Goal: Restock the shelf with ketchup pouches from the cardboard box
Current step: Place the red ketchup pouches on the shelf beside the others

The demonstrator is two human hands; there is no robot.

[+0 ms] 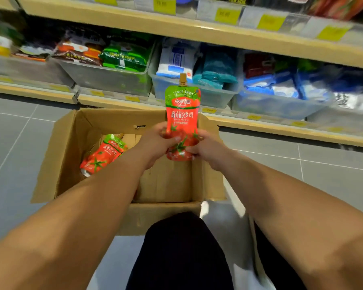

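The person is holding 1 ketchup pouch (182,114) upright over the cardboard box (67,147), which is sitting on the tiled floor (19,132) in front of the shelf (113,99). The left hand (154,143) is curling round the pouch's lower left edge with the thumb pressing on its front, and the right hand (205,148) is pinching the lower right edge. A second pouch (103,153) is lying flat in the left part of the box.

Both grips are sitting low on the pouch, so the upper half and the spout cap (183,78) are standing unsupported. The film looks glossy, and a loosening grip during the reach to the far side would probably be letting the pouch fold over or slide back into the box.

The clear bin (197,97) straight beyond the pouch is holding blue and white packets, and the bins to its left and right are looking full of other goods too. No ketchup slot is showing in this blurred view, so a misplacement is looking likely. The cap could also be catching on a bin rim if the pouch is going in tilted.
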